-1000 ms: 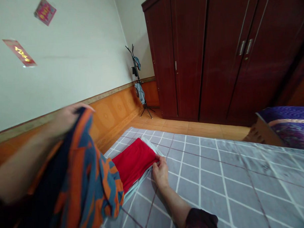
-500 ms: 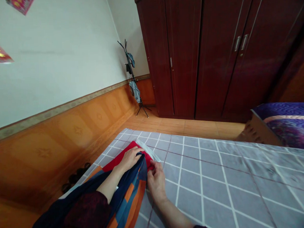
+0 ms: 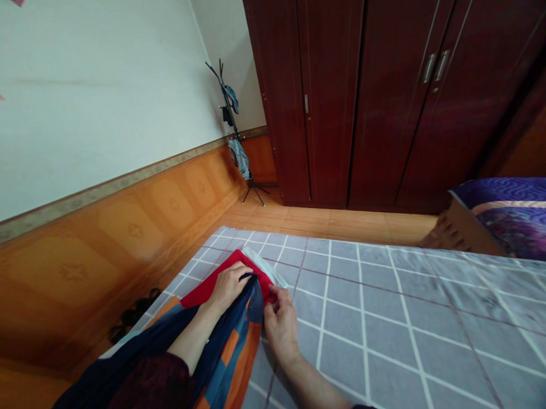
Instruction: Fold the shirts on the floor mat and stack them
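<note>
As before, hands (image 3: 229, 288) (image 3: 281, 325) on red cloth (image 3: 204, 295)

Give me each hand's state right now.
Left hand: closed, holding the navy, orange and blue patterned cloth.
Right hand: closed, pinching the edge of the red cloth.

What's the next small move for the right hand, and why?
Probably the right hand should smooth the blue-and-orange patterned cloth flat over the red cloth: the patterned cloth's edge stands bunched between the hands, while the left hand rests at its top end, seemingly keeping it in place.
</note>
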Demonstrator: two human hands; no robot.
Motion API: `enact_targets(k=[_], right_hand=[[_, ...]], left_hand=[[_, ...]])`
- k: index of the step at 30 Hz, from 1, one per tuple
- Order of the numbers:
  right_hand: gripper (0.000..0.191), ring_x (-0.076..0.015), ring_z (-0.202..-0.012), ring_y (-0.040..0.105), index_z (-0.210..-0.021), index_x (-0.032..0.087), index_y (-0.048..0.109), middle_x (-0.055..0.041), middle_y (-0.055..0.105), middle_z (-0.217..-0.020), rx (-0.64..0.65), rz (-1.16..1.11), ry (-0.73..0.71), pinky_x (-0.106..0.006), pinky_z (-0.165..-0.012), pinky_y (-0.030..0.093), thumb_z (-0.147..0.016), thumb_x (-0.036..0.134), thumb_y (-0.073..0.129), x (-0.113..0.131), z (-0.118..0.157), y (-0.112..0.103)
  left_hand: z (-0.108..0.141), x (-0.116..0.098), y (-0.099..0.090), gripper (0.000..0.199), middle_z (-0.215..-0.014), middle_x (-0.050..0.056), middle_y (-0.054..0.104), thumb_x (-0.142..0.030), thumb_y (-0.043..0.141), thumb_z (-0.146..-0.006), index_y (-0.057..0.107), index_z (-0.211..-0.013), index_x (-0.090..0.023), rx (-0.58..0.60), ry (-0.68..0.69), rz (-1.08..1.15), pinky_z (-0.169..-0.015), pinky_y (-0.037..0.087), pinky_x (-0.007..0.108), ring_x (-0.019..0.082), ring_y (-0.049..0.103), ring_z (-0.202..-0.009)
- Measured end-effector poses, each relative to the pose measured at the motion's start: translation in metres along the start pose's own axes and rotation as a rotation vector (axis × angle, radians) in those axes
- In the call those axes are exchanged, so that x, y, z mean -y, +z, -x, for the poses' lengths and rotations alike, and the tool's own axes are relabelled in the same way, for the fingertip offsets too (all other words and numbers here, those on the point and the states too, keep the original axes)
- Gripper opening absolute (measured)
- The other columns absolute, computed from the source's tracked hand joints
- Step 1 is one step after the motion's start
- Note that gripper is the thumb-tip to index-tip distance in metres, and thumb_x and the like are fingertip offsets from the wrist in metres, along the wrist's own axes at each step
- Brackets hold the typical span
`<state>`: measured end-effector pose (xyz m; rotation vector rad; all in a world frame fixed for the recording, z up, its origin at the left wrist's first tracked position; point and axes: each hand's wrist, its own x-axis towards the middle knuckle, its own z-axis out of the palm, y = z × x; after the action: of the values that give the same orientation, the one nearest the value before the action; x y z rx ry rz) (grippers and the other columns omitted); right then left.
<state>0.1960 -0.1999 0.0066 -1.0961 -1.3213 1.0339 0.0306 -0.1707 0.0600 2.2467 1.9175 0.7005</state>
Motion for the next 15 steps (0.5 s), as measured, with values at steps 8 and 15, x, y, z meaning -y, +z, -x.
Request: enact_targets(k=[8,15], right_hand=[[0.038,-0.0217,-0.090,0.058,-0.105,0.015,0.060,-0.0086,0.060,-0.097,0.003,-0.011,-0.010,-0.036,-0.082,0.046,-0.072,0.016,0.042,0.002,-0.001,0.000],[0.038,-0.0200,-0.081,0.058,-0.104,0.014,0.061,-0.0076,0.060,-0.092,-0.013,0.015,-0.016,-0.033,-0.078,0.047,-0.071,0.015,0.042,-0.003,-0.002,0.002]], left_hand=[[0.009,-0.005,-0.024,0.017,-0.100,0.003,0.066,-0.022,0.046,-0.088,0.057,-0.102,-0.022,0.050,-0.008,0.038,-0.088,0.045,0.030,0.018,0.061,-0.097],[0.050,-0.004,-0.101,0.025,-0.096,0.005,0.067,-0.034,0.043,-0.089,0.063,-0.093,-0.020,0.193,-0.163,0.037,-0.087,0.045,0.031,0.021,0.061,-0.094]])
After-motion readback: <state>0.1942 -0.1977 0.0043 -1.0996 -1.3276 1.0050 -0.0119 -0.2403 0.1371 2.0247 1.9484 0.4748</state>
